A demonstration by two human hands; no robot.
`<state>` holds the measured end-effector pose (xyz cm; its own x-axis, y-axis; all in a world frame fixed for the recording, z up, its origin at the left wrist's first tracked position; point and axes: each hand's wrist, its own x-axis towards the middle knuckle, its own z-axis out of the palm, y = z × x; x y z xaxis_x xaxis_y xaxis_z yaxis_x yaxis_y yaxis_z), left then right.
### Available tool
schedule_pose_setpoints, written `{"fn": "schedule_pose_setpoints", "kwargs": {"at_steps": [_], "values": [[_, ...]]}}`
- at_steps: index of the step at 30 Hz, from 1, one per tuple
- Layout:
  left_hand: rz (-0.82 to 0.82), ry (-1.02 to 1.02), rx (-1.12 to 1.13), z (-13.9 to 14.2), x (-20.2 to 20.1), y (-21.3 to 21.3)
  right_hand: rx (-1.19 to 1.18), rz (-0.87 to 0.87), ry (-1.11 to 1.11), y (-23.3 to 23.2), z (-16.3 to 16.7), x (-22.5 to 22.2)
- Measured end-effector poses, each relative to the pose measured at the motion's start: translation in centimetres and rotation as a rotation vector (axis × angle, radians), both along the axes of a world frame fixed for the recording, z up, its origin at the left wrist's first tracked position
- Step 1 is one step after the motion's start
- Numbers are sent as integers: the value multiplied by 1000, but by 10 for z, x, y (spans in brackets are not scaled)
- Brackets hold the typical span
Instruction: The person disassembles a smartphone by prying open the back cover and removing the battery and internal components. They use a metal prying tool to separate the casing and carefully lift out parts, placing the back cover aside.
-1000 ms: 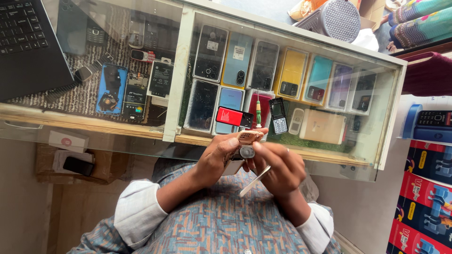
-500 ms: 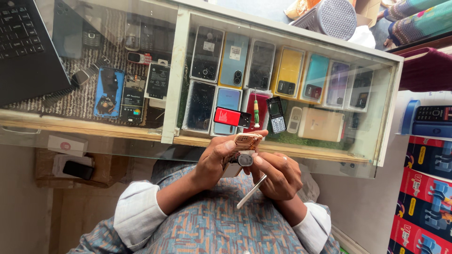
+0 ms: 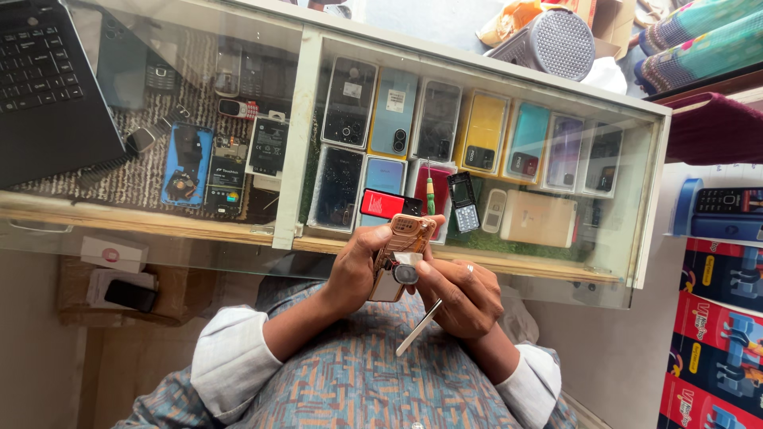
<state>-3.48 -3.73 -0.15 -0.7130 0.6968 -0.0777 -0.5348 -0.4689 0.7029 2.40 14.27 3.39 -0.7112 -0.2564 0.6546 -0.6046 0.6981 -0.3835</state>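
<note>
The left hand grips the opened phone between its closed fingers. The right hand touches its middle, fingers closed around a tool.

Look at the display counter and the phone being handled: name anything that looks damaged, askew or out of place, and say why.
The phone gripped by the left hand has no back cover, showing bare internals. A green-handled screwdriver lies among the displayed phones on the glass counter, and opened phones sit near the laptop.

A dark laptop screen stands top left. Under the glass surface, a white box with a red round mark sits on a shelf. Red-and-blue printed cartons stack at the right, possibly phone boxes.
</note>
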Motion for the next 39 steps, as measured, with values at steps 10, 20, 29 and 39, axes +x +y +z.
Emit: {"fn": "schedule_pose_setpoints", "kwargs": {"at_steps": [10, 20, 29, 39], "values": [[28, -126, 34, 3, -10, 8, -27, 30, 44, 0, 5, -10], [54, -157, -52, 12, -18, 13, -85, 53, 24, 2, 5, -17], [57, -215, 28, 10, -23, 15, -69, 84, 29, 2, 8, -22], [64, -167, 106, 10, -21, 6, 27, 149, -31, -3, 6, -15]]}}
